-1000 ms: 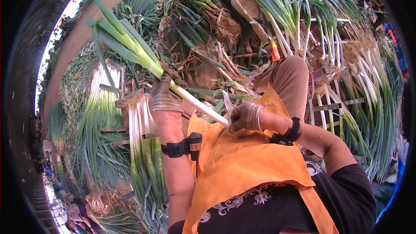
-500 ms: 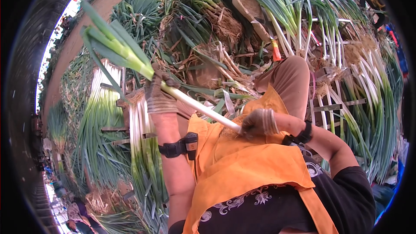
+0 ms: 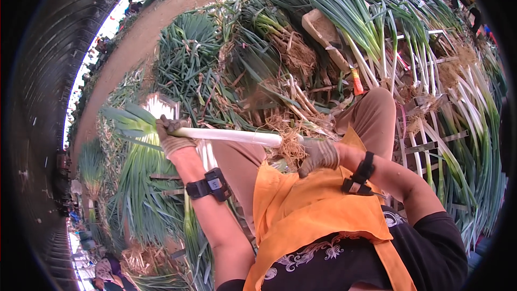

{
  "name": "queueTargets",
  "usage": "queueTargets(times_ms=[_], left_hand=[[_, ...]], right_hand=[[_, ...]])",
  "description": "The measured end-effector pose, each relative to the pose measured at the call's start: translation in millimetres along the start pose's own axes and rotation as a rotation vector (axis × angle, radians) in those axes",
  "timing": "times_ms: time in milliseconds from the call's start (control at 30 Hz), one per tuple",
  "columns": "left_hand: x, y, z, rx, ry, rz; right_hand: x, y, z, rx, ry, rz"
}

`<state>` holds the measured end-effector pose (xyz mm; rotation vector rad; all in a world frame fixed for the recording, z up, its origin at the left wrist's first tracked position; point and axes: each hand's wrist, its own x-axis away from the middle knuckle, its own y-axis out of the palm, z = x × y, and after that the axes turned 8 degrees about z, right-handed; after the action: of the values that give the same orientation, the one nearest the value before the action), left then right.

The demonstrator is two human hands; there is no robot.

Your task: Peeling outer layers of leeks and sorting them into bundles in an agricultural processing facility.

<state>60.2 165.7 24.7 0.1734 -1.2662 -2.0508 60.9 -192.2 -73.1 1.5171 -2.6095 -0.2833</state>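
Note:
A long leek (image 3: 237,136) with a thick white shaft lies nearly level across my lap. My left hand (image 3: 173,136), in a grey-brown work glove, is closed round it just below the green leaves (image 3: 131,121). The leek's tangled roots (image 3: 291,147) hang at its right end. Right beside them is my gloved right hand (image 3: 319,156), its fingers curled together over the apron. Whatever it may hold is hidden; whether it touches the roots I cannot tell.
An orange apron (image 3: 318,205) covers my lap. Ahead lie piled leeks with dry roots (image 3: 296,54) and a wooden trough-like piece (image 3: 323,29). Leeks on metal racks stand at right (image 3: 458,113) and left (image 3: 148,183). An orange-handled tool (image 3: 356,82) is beyond my knee.
The leek has swung from a slant to nearly level, its leafy end dropping. My left hand moved left and down with it. The roots now show beside my right hand, off the apron.

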Motion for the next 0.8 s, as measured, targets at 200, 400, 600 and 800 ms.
queueTargets(times_ms=[200,400,600,800], left_hand=[[-34.4,-122.2,-23.3,-0.42,0.175,0.334],[-60.5,-200.5,-24.8,-0.198,-0.01,0.16],[-105.3,-168.0,-23.5,0.085,0.004,0.48],[58.6,71.7,-166.3,-0.657,0.082,-0.003]], right_hand=[[50.6,1.9,-49.5,-0.012,0.393,-0.013],[158.9,-35.5,-120.2,0.272,0.174,0.295],[69.0,-60.2,-60.6,1.278,0.144,0.364],[17.7,-22.8,-9.9,0.424,0.023,0.442]])
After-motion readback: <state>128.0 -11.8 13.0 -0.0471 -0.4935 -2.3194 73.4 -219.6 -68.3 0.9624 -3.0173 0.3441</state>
